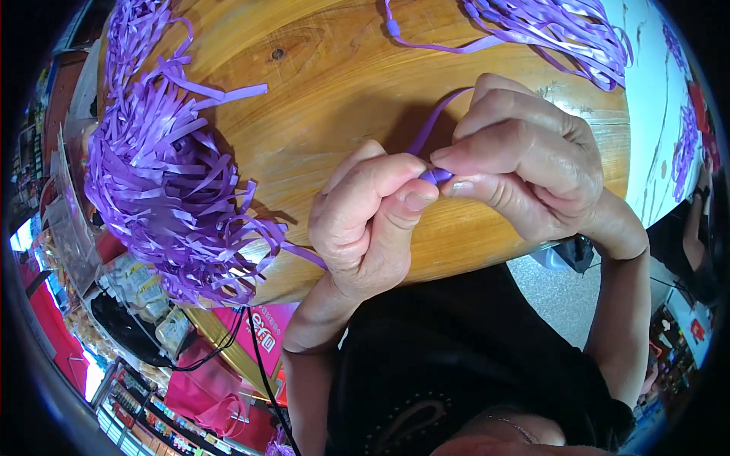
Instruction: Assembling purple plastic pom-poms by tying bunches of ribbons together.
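Note:
Over the wooden table, both my hands meet fingertip to fingertip around a purple ribbon. My left hand pinches it between thumb and forefinger. Against those fingertips, my right hand is pinched on the same ribbon from the other side. A small purple bit shows between the fingers; whether it is a knot or a clip I cannot tell. From there the ribbon rises behind my right fingers. To the left lies a big heap of loose purple ribbons, one strand reaching my left wrist.
A bundle of purple ribbons with small purple beads lies at the far right of the wooden table. Beyond it is a white marble-patterned surface with more ribbons. Packaged goods and black cables stand at the left, below the table edge.

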`<state>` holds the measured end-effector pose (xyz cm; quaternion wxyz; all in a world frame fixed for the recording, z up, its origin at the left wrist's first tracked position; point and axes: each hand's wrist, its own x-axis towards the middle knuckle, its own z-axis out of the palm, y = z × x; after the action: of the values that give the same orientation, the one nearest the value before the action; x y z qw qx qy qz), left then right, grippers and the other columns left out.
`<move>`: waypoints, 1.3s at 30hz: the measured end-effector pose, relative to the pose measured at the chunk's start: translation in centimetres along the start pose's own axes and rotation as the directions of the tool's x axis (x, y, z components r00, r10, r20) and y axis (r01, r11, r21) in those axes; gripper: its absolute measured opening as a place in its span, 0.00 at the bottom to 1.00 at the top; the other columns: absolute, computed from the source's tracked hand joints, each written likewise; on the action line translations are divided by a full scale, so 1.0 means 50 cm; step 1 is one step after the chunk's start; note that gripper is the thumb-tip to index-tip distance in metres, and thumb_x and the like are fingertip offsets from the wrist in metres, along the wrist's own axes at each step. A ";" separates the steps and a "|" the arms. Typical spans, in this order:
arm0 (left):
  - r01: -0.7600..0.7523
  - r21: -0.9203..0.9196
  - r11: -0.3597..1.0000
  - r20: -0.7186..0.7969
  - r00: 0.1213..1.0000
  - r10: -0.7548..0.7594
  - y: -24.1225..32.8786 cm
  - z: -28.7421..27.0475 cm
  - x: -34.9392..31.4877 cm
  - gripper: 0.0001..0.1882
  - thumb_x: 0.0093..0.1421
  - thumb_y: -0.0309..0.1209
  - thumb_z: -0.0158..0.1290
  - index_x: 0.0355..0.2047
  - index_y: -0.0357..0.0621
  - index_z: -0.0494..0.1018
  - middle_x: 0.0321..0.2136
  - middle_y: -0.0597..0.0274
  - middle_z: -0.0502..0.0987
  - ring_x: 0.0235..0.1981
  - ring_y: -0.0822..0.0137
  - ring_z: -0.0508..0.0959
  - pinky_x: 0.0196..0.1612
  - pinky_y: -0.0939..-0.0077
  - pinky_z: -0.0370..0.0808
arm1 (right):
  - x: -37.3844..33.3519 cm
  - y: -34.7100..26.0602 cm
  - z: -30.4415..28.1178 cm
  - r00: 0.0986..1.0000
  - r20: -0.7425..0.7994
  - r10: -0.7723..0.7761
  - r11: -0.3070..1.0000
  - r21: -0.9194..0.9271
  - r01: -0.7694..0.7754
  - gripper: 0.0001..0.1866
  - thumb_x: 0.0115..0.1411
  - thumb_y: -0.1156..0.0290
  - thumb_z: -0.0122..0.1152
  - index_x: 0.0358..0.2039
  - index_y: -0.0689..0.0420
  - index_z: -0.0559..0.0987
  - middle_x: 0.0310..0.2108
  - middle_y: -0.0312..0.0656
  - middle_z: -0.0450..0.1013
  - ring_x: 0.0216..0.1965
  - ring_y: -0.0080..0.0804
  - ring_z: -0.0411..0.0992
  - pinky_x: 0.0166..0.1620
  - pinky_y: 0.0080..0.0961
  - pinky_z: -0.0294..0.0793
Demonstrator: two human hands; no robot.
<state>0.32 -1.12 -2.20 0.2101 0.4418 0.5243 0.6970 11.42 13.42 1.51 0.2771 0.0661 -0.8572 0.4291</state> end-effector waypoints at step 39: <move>0.235 -0.427 0.873 -0.011 0.964 -0.265 0.006 0.024 -0.014 0.07 0.61 0.28 0.47 0.34 0.35 0.68 0.28 0.64 0.70 0.27 0.78 0.66 0.32 0.85 0.63 | -0.005 0.029 0.003 0.996 0.057 0.065 0.991 0.116 -0.071 0.18 0.48 0.68 0.64 0.38 0.65 0.75 0.27 0.44 0.72 0.25 0.31 0.71 0.28 0.24 0.68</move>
<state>1.76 -1.11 -2.13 0.3707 0.2900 0.4209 0.7754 11.08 14.17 0.29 0.2352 0.0644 -0.8392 0.4862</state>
